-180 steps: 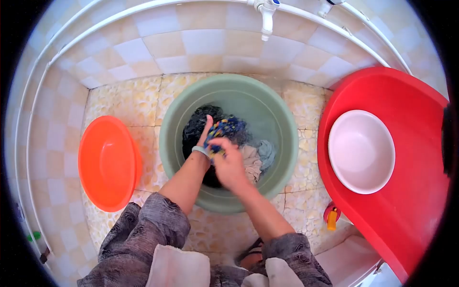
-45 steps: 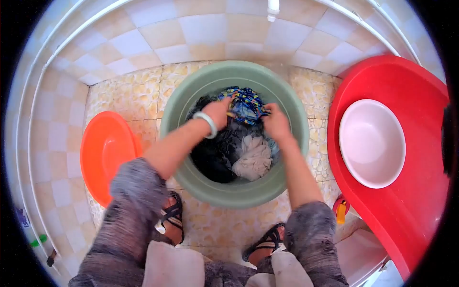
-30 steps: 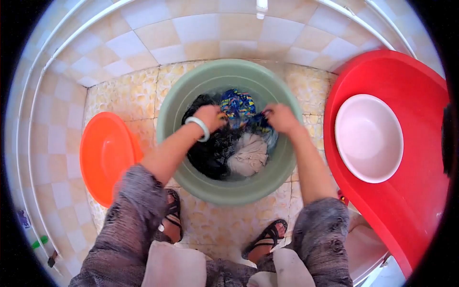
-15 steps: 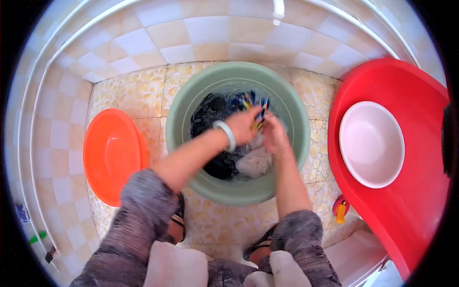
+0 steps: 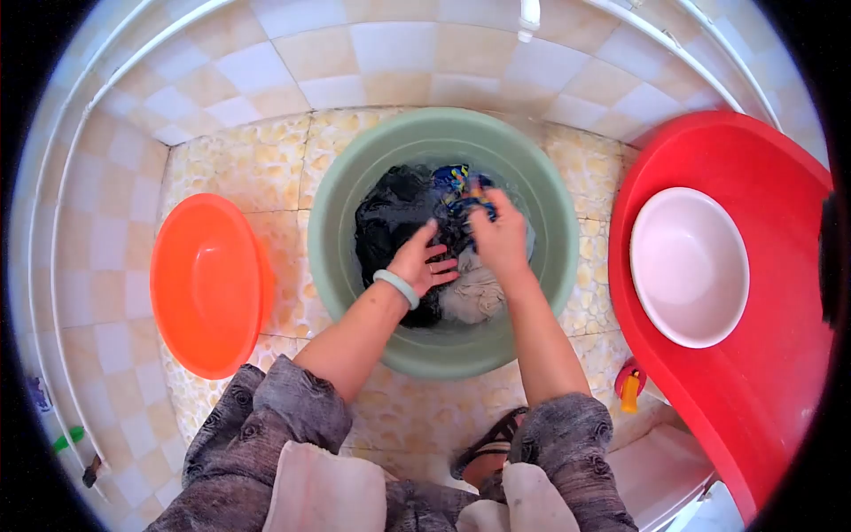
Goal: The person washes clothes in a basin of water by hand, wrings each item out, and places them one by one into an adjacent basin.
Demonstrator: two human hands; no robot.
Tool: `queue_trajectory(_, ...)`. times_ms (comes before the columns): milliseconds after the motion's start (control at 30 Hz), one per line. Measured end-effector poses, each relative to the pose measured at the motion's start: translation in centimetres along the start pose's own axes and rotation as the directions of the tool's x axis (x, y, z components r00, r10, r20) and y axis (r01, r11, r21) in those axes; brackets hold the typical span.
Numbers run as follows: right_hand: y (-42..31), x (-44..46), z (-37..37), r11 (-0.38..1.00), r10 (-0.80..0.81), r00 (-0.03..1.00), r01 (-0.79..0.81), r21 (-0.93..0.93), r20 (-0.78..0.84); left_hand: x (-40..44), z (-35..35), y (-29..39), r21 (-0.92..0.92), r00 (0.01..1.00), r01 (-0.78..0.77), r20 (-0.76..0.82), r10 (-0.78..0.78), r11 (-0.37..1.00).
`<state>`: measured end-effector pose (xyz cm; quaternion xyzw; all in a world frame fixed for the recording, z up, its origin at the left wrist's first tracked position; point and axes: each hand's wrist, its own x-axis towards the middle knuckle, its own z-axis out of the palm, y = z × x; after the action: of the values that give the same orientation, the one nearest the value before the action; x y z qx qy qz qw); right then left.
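A green basin (image 5: 326,266) of water stands on the floor, with wet clothes in it. Dark cloth (image 5: 390,208) fills its left side, and a beige cloth (image 5: 476,294) is bunched toward the near side. Behind them is a blue cloth with a yellow pattern (image 5: 454,180). My right hand (image 5: 501,238) grips that patterned cloth at its right end, the fingertips slightly blurred. Above the dark cloth, my left hand (image 5: 425,262) is open, its fingers spread and nothing in it. A pale bangle (image 5: 397,288) circles the left wrist.
An orange basin (image 5: 211,284) sits on the tiled floor at left. At right, a white basin (image 5: 690,266) rests in a large red tub (image 5: 771,390). A small red and orange item (image 5: 630,390) lies beside the tub. White pipes (image 5: 66,186) run along the wall.
My left hand has let go of the patterned cloth, moved down and left, and spread its fingers. The patterned cloth is lower and more spread out in the basin.
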<state>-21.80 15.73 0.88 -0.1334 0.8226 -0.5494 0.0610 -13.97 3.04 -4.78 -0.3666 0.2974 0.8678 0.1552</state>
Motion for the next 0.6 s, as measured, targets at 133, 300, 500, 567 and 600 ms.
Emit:
queue_trajectory(133,-5.7,-6.5,1.9,0.993,-0.085,0.973,0.064,0.102,0.215,1.0,-0.6,1.2,-0.292,0.951,0.030,0.301,0.062,0.956)
queue_trajectory(300,-6.2,-10.7,5.6,0.967,-0.253,0.967,0.253,0.006,0.034,2.9,-3.2,0.7,-0.206,0.895,0.190,0.439,-0.083,0.960)
queue_trajectory(500,2.8,-1.1,3.7,0.937,0.179,0.954,-0.240,-0.255,-0.240,-3.4,3.7,-0.2,-0.166,0.994,-0.069,0.076,0.082,0.984)
queue_trajectory(567,2.4,-1.0,2.9,0.938,0.338,0.936,-0.343,-0.050,-0.098,-2.9,4.8,0.2,-0.112,0.986,-0.163,-0.042,0.159,0.980)
queue_trajectory(600,1.8,-2.2,3.1,0.979,0.193,0.977,-0.185,0.091,-0.094,-0.9,3.3,0.0,-0.156,0.974,-0.226,-0.008,0.228,0.962)
